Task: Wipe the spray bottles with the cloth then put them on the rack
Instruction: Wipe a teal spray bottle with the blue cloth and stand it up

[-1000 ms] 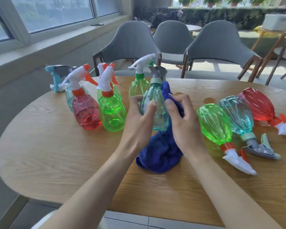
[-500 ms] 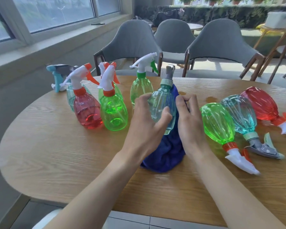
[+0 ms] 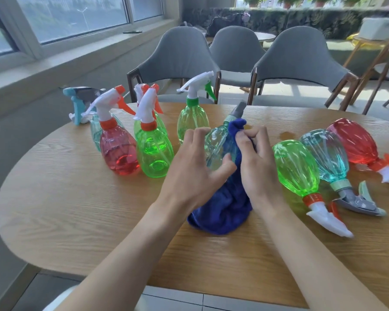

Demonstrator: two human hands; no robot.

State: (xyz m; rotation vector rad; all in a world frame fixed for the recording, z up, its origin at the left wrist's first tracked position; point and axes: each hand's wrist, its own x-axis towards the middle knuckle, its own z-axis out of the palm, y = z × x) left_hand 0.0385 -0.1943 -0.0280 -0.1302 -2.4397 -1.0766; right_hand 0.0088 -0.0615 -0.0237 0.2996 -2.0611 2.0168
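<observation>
**Q:** What is sitting nearest the front edge?
**A:** A blue cloth (image 3: 222,207) is pooling on the desk (image 3: 76,209), about midway along that edge. Its upper end is riding up a pale teal spray bottle (image 3: 219,144), which is tilting toward the far right.

**Q:** And the hands?
**A:** The left hand (image 3: 195,167) is curling its thumb and fingers round the bottle's body. The right hand (image 3: 256,162) is pinching the cloth against the bottle's shoulder, just below the grey nozzle. The bottle's base is hiding behind the left hand.

**Q:** What is the wipe asking for?
**A:** Probably the left hand turning the bottle while the right is dragging the cloth from neck to base, so every rib is getting covered. Slick plastic is calling for a firm hold.

**Q:** And farther back?
**A:** A green bottle (image 3: 296,167), a teal bottle (image 3: 326,156) and a red bottle (image 3: 355,142) are lying on their sides toward the right edge. Several upright bottles (image 3: 154,153) are standing toward the far left. No rack is showing. Grey chairs (image 3: 177,57) are standing beyond the far edge.
</observation>
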